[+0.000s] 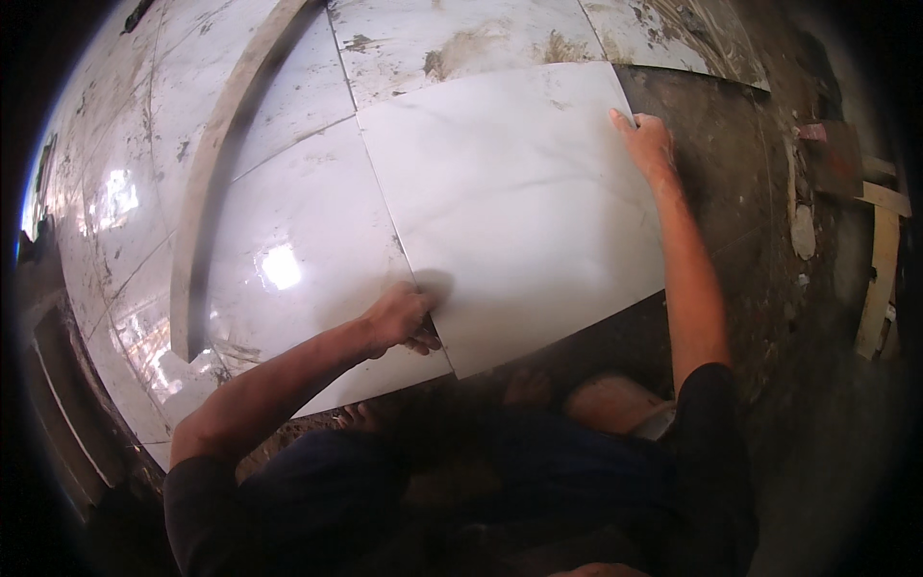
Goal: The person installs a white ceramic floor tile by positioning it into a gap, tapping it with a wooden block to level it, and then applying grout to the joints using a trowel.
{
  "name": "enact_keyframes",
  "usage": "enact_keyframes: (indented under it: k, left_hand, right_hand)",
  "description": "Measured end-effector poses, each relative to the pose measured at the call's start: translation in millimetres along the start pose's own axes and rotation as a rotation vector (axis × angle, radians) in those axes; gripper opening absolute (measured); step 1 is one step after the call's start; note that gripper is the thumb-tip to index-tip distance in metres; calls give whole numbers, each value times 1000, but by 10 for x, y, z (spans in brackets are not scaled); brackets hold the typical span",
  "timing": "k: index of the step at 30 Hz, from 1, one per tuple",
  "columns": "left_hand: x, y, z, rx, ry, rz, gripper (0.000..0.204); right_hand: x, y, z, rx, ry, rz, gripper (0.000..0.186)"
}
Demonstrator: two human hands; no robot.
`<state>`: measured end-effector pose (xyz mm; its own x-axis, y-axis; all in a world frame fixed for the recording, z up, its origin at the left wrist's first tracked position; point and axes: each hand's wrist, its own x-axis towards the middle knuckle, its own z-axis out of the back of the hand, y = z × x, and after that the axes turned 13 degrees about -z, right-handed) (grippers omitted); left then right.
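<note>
A dark mortar bed (711, 144) carries a large white marble-look tile (519, 202), set edge to edge against glossy laid tiles (288, 250), with wood scraps (880, 260) at right.

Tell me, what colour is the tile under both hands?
The tile is white with faint grey veins, best in the head view.

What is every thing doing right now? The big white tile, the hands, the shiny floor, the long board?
Big white tile: lying flat, gripped at two edges.
Left hand: fingers curled at the tile's left edge.
Right hand: gripping the tile's far right corner.
Laid tiles: glossy, smeared with mortar.
Long board: lying across the laid tiles.
Mortar bed: dark, uncovered.
</note>
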<state>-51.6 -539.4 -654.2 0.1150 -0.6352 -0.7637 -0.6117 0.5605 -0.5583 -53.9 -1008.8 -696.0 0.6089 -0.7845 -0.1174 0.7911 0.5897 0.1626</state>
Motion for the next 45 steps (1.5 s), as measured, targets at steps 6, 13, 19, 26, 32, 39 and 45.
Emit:
enact_keyframes:
  k: [6,13,19,26,32,39,45]
  left_hand:
    - [-92,-33,2,10,73,-36,57]
    - [-32,77,-8,-43,45,-44,52]
    - [-28,31,-15,-20,61,-56,48]
    - [17,80,26,15,53,-53,46]
    - [138,478,193,270,202,-280,50]
    - [-28,102,85,34,107,-177,63]
    - [28,-27,-3,87,45,-12,70]
  right_hand:
    - [-88,132,161,-27,74,-15,67]
    - [-175,198,283,72,118,-35,65]
    - [18,-44,72,-37,-38,77,61]
    - [-8,30,86,12,76,26,65]
    - [-324,239,161,111,115,70,79]
    - [-201,123,188,37,67,58,85]
    - [-182,111,245,-18,36,100,89]
